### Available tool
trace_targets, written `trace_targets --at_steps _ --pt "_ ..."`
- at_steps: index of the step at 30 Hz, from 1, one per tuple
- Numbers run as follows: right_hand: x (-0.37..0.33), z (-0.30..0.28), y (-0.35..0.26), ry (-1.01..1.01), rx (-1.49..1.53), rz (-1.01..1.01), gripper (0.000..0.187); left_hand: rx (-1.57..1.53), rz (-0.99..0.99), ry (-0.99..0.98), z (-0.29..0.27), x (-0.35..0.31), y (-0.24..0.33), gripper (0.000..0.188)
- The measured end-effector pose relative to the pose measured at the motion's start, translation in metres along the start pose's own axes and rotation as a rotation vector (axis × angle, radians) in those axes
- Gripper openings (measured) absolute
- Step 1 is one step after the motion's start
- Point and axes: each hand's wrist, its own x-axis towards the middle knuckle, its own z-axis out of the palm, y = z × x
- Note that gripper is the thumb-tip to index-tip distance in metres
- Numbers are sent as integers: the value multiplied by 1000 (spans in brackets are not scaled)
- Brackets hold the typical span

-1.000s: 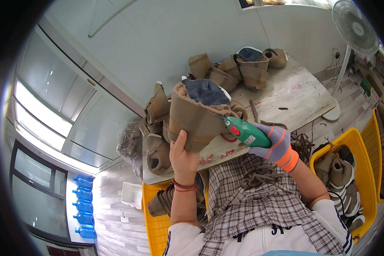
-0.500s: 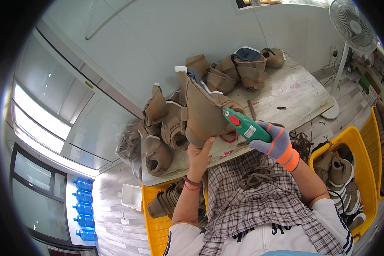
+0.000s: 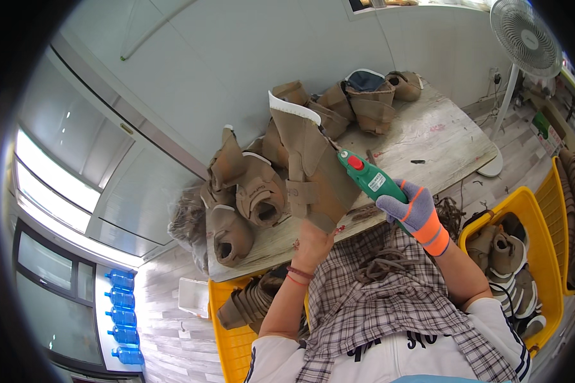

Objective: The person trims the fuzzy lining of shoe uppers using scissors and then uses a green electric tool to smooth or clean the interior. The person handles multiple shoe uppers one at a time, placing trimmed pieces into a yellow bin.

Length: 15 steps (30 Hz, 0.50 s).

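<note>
A brown boot upper (image 3: 313, 156) with a white-edged top stands tilted over the near part of the table. My bare left hand (image 3: 313, 247) is closed on its lower end, some fingers hidden behind it. In a grey and orange glove, my right hand (image 3: 410, 207) wraps round a green handheld power tool (image 3: 372, 179) with a red button. The tool's narrow tip meets the upper's right edge, near the middle of its height. What exactly the tip is doing there is too small to tell. Dark strips (image 3: 386, 263) lie across the checked apron (image 3: 358, 300) on my lap.
More brown boot uppers (image 3: 260, 188) crowd the table's left side and far edge (image 3: 372, 105). The worn table (image 3: 441, 147) bears scraps. Right of me, a yellow basket (image 3: 546, 249) holds uppers; another yellow basket (image 3: 222, 313) sits below the table's left. A fan (image 3: 527, 38) stands far right.
The boot upper has been turned, so its strap side and white top edge now show. My left hand has shifted slightly right and down; the tool's tip has moved up along the edge.
</note>
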Motion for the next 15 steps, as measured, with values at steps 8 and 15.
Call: trace_targets --at_steps 8,15 --pt "8 2 1 -35 8 49 38 36 31 -29 23 -16 -14 29" --pt "24 -5 0 8 -90 55 38 64 -69 -30 38 -39 -30 34"
